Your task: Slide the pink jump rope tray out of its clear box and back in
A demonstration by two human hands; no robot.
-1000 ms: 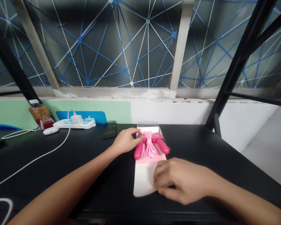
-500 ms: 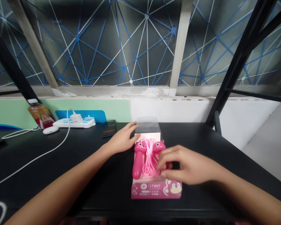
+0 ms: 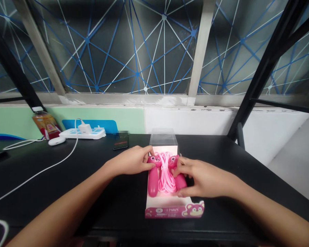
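Skipping rope, pink: lying in an open cardboard tray (image 3: pixel 167 201) on the black desk (image 3: pixel 103 206), its cord (image 3: pixel 166 180) bundled between the left handle (image 3: pixel 153 181) and the right handle (image 3: pixel 180 181), each with a bear-face head. Tray's front flap (image 3: pixel 167 212): magenta, bear-printed, nearest the wearer.
Clear plastic cover (image 3: pixel 163 137): just beyond the handles, at the tray's far end.
Smartphone (image 3: pixel 121 141): dark, beyond the left forearm. Power strip (image 3: pixel 95 134): white, at the wall, a charger (image 3: pixel 84 129) plugged in, white cable trailing across the desk. Earbud case (image 3: pixel 57 141): white, beside the strip. Bottle (image 3: pixel 46 124): white-capped, leaning, far left.
Left hand (image 3: pixel 134 160): reaching in from the left, palm down, index finger and thumb pinching the left handle's head.
Right hand (image 3: pixel 203 176): from the right, fingers curled over the right handle, partly hiding it, thumb near its lower end; firmness of hold cannot be told.
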